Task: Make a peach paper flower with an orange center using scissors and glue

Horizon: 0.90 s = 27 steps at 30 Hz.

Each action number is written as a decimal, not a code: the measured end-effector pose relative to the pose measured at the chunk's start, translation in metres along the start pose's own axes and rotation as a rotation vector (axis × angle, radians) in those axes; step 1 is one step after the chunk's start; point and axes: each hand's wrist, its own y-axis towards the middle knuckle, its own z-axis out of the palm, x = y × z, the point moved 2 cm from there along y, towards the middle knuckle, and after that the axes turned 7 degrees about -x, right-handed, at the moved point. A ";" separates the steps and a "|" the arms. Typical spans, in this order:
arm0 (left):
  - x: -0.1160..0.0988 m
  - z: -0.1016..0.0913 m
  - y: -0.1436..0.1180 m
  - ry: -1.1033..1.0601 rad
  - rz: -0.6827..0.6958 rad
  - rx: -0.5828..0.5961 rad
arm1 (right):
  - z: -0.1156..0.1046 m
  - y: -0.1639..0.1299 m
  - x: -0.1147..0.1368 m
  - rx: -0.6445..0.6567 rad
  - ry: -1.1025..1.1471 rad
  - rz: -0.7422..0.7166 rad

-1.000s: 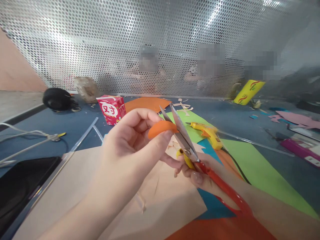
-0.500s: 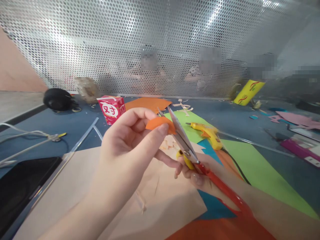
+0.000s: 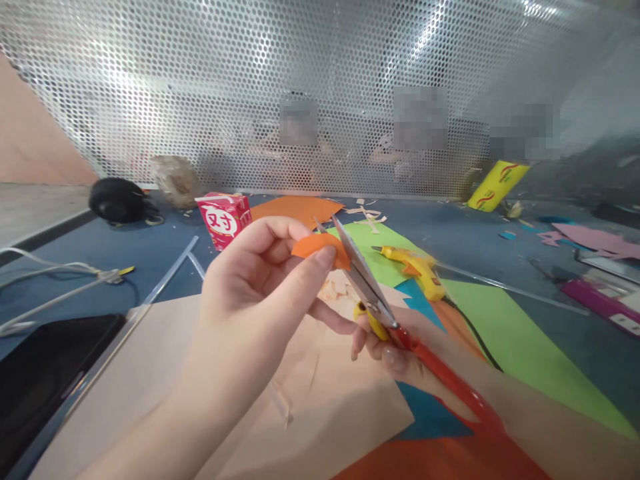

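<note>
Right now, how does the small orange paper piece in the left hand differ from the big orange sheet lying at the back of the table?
The small orange paper piece is a curved scrap; the big orange sheet is far larger with straight edges. The piece is pinched in the air by the left hand, against the scissors worked by the right hand; the sheet lies flat on the blue table, untouched. Both are the same orange paper.

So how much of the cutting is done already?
Partly done: pale paper scraps lie on the tan sheet. Now the left hand pinches a small orange piece, its curved edge between the scissors blades in the right hand. The end inside the pinch is hidden.
</note>
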 end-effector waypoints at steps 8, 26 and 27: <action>0.002 -0.002 0.000 0.021 -0.025 0.011 | 0.000 0.000 -0.001 0.006 0.026 -0.004; 0.003 -0.002 -0.001 0.008 -0.041 0.037 | 0.006 0.006 -0.009 -0.036 0.111 0.019; 0.003 -0.002 -0.001 0.006 -0.043 0.035 | 0.005 0.005 -0.008 -0.029 0.106 0.023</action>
